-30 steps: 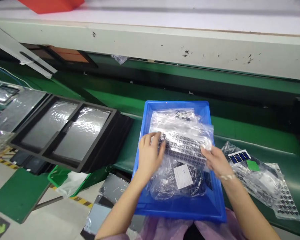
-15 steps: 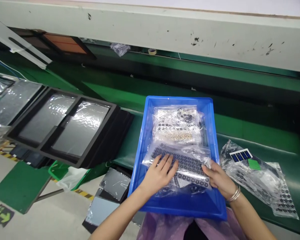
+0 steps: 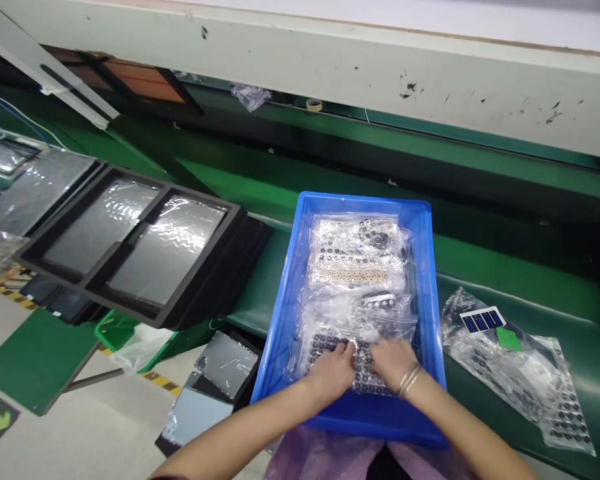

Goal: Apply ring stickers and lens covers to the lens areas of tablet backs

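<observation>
Inside the blue bin (image 3: 370, 420), the left hand (image 3: 336, 371) and right hand (image 3: 394, 363), both curled, touch 1 clear bag (image 3: 364, 371), grip unclear; best smooth it evenly.

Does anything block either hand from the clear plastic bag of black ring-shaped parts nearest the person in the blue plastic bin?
Nothing visible does: the left hand and right hand both touch that clear plastic bag, inside the blue plastic bin.

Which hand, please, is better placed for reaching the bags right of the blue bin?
The right hand, probably: it is nearer those bags, while the left hand is farther across the blue bin.
</observation>
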`<action>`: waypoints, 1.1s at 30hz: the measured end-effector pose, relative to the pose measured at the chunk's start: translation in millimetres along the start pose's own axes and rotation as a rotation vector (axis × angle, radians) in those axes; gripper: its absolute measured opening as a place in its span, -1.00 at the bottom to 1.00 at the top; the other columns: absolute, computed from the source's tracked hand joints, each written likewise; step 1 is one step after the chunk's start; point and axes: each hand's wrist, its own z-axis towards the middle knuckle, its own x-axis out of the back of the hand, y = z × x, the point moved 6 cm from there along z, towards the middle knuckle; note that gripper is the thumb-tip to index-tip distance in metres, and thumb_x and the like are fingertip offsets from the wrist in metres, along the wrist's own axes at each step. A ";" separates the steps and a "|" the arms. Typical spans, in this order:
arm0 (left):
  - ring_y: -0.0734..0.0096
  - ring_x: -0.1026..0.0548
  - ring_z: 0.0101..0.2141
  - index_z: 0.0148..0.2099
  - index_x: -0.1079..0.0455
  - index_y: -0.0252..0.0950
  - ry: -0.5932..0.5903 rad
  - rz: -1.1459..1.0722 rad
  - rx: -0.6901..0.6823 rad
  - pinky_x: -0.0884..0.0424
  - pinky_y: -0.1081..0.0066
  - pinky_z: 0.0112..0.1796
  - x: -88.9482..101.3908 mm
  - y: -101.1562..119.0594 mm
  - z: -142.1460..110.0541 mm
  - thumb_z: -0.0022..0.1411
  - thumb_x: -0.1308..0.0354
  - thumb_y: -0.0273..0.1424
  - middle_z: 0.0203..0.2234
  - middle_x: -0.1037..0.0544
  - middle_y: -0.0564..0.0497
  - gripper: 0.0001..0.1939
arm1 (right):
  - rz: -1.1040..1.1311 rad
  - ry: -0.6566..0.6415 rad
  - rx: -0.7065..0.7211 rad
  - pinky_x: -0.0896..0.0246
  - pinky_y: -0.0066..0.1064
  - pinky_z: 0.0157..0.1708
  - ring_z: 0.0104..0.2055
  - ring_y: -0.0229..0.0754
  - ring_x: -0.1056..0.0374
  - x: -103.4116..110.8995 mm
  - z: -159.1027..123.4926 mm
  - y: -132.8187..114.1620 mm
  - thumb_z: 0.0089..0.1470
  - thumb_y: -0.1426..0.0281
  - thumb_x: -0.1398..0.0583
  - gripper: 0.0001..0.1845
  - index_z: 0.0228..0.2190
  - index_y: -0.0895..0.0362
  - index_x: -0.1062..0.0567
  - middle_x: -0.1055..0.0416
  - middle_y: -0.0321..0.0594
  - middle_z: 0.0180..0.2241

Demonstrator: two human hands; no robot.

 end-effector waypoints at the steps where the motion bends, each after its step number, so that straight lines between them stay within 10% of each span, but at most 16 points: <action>1: 0.17 -0.46 -0.14 -0.19 -0.52 -0.33 -0.017 -0.024 -0.026 -0.46 0.31 -0.31 2.6 1.9 7.8 0.28 -0.04 -0.46 -0.09 -0.50 -0.19 -0.79 | -0.002 0.048 -0.004 -0.34 -0.32 -0.26 -0.23 -0.03 -0.48 15.9 12.5 4.3 0.11 0.44 -0.15 -0.61 0.01 0.06 -0.43 -0.50 -0.01 -0.19; 5: 0.04 -0.40 -0.08 -0.17 -0.51 -0.39 -0.071 -0.085 -0.017 -0.36 0.08 -0.12 5.6 14.9 42.1 0.11 -0.26 -0.19 -0.12 -0.48 -0.22 -0.64 | -0.007 0.264 -0.123 -0.32 -0.19 -0.20 -0.15 0.02 -0.45 83.8 77.9 39.9 0.25 0.29 0.01 -0.35 0.29 0.02 0.13 0.04 0.23 0.25; 9: -0.14 -0.40 -0.08 -0.19 -0.52 -0.46 -0.087 -0.179 0.050 -0.30 -0.08 -0.11 7.9 16.5 54.6 -0.13 -0.42 -0.16 -0.10 -0.46 -0.37 -0.47 | 0.016 0.279 -0.188 -0.29 -0.13 -0.13 -0.06 0.14 -0.40 99.9 134.7 65.2 0.12 0.20 -0.18 -0.10 0.30 0.05 0.21 0.39 0.31 0.30; 14: 0.28 -0.49 -0.27 -0.32 -0.53 -0.23 0.083 -0.457 0.064 -0.38 0.33 -0.19 55.8 -38.4 40.3 0.06 -0.30 -0.24 -0.31 -0.56 -0.04 -0.82 | 0.089 0.252 -0.196 -0.27 -0.05 -0.09 -0.08 0.13 -0.41 72.7 141.6 71.8 0.16 0.24 -0.12 -0.29 0.26 0.02 -0.01 0.26 0.26 0.30; 18: 0.20 -0.37 0.01 0.11 -0.28 -0.38 0.467 -0.614 0.520 -0.26 0.19 0.03 99.1 -135.0 45.7 0.34 0.09 -0.44 -0.01 -0.40 -0.21 -0.66 | 0.239 0.385 -0.280 -0.25 -0.09 -0.05 0.01 0.07 -0.34 78.0 132.2 89.8 0.20 0.18 -0.05 -0.39 0.23 0.00 -0.08 0.15 0.08 0.30; 22: 0.11 -0.35 0.03 0.17 -0.18 -0.34 0.657 -0.777 0.889 -0.29 0.00 0.02 93.0 -193.9 67.8 0.30 -0.06 -0.34 0.07 -0.32 -0.19 -0.58 | 0.445 0.530 -0.451 -0.25 -0.06 -0.05 0.01 -0.01 -0.30 92.7 140.0 121.9 0.21 0.20 -0.10 -0.48 0.12 0.18 -0.22 -0.21 0.04 0.11; 27: 0.29 -0.47 -0.17 0.00 -0.33 -0.34 0.734 -1.030 0.963 -0.45 0.18 -0.16 70.8 -213.1 87.5 0.28 -0.12 -0.30 -0.12 -0.46 -0.08 -0.70 | 0.737 0.650 -0.394 -0.34 -0.21 -0.18 -0.18 -0.16 -0.37 97.4 146.1 138.3 0.17 0.26 -0.17 -0.71 -0.16 0.21 -0.42 -0.40 -0.18 -0.17; 33: 0.27 -0.48 -0.15 -0.02 -0.34 -0.35 0.933 -1.174 0.825 -0.42 0.13 -0.11 80.8 -207.8 54.8 0.29 -0.09 -0.29 -0.13 -0.47 -0.08 -0.71 | 1.144 0.800 -0.091 -0.19 -0.49 -0.56 -0.55 -0.37 -0.20 105.5 96.0 129.8 0.09 0.14 -0.18 -0.66 -0.37 0.20 -0.40 -0.30 -0.36 -0.51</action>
